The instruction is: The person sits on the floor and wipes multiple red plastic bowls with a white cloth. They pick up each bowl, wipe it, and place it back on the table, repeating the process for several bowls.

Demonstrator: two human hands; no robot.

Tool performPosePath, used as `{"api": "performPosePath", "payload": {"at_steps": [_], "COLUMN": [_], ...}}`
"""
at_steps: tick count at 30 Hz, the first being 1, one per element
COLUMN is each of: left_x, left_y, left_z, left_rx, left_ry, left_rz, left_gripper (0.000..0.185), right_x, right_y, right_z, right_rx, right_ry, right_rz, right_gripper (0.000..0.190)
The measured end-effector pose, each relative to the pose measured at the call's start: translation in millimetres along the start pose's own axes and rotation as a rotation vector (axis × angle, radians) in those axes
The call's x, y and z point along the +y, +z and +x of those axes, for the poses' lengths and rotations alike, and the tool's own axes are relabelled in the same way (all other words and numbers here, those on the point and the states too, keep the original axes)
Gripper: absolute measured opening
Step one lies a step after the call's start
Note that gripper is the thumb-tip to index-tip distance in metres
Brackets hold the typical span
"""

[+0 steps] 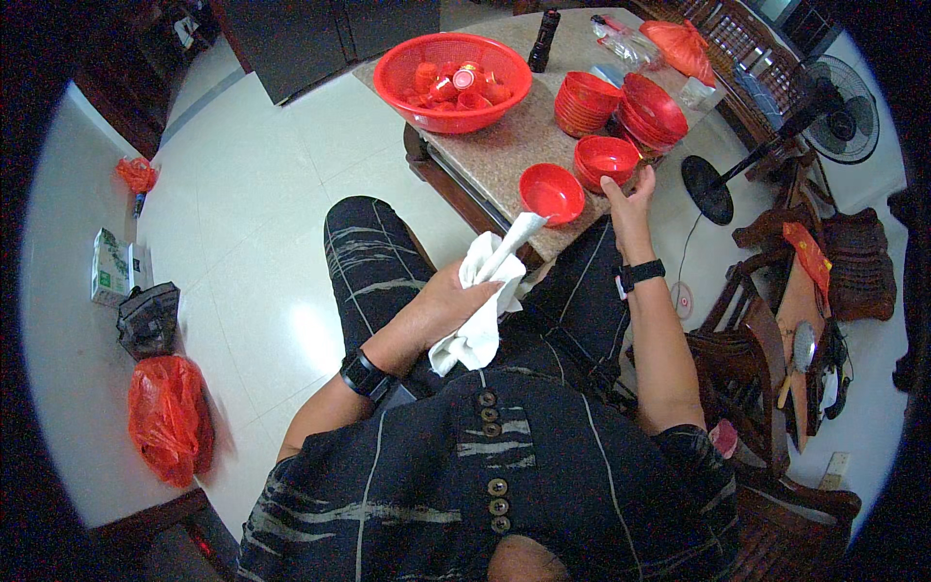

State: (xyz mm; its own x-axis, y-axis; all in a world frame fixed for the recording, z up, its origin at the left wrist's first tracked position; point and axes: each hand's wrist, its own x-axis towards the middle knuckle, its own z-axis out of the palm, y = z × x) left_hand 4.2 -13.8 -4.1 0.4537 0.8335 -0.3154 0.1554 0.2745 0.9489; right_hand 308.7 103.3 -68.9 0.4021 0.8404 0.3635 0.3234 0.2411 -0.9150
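My left hand grips a crumpled white cloth above my lap, and a rolled end of it sticks out toward the table. That end reaches the near rim of a single red bowl at the table's corner. Just right of it, my right hand has its thumb and fingers around the near right side of another red bowl, which appears nested in one below. Behind stand a stack of red bowls and a second stack of wider red bowls.
On the stone-topped table, a red plastic colander holds several small red cups. A black flashlight stands beside it. Farther back lies a red plastic bag. A pedestal fan and wooden chair are at right.
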Motion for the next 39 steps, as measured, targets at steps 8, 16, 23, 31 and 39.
{"api": "performPosePath", "payload": {"at_steps": [8,16,23,31,39], "left_x": [-5,4,4,2,-5], "left_y": [2,-1,-3,-9,1], "left_z": [2,-4,4,13,14], "left_rx": [-0.018,0.041,0.381,0.329,0.354], "left_ry": [0.007,-0.027,0.314,0.617,0.585], "left_rz": [-0.018,0.039,-0.199,0.122,0.217], "left_gripper": [0.033,0.033,0.034,0.033,0.042], "right_x": [-60,-62,-91,-149,-134], "right_y": [22,37,31,50,54], "right_z": [-61,-78,-87,-135,-106], "right_rx": [-0.191,-0.531,-0.744,-0.767,-0.199], "right_ry": [-0.576,-0.489,0.097,0.588,0.883], "right_rz": [-0.547,-0.817,-0.157,0.604,1.017], "right_gripper": [0.044,0.021,0.019,0.025,0.033]}}
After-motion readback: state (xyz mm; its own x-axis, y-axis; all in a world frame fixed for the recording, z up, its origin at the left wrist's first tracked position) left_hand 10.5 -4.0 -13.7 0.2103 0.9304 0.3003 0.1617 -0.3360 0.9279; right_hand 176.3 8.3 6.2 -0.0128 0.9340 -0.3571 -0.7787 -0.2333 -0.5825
